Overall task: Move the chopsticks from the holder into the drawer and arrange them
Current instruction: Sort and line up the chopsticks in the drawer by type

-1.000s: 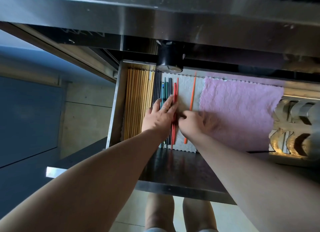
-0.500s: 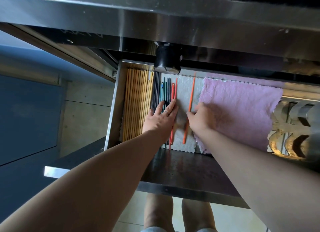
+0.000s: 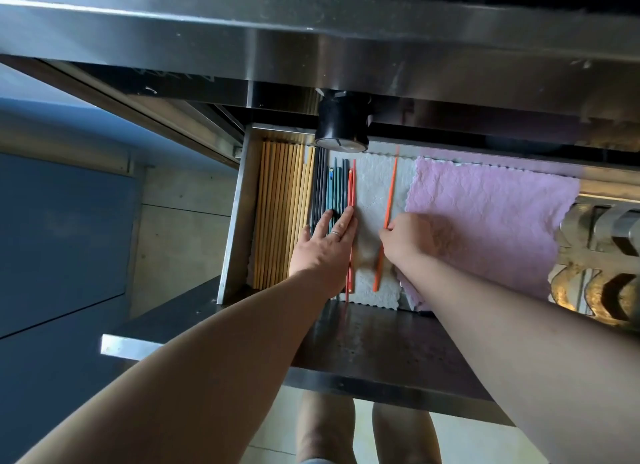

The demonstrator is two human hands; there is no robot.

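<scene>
The only view comes from a wide-angle camera on the person's head, tipped steeply down and forward. It looks past the steel bench (image 3: 311, 31) edge at the top into the open drawer (image 3: 239, 204) below. Both forearms run up from the bottom corners to the left hand (image 3: 322, 249) and right hand (image 3: 408, 238), at arm's length near mid-frame beside a chopstick (image 3: 390, 193). Legs (image 3: 325, 425) and floor (image 3: 467, 439) fill the bottom edge.

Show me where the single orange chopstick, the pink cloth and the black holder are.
single orange chopstick (image 3: 391, 192): head view, upper half of its shaft.
pink cloth (image 3: 491, 218): head view, middle of the cloth.
black holder (image 3: 342, 126): head view, its side wall.
</scene>
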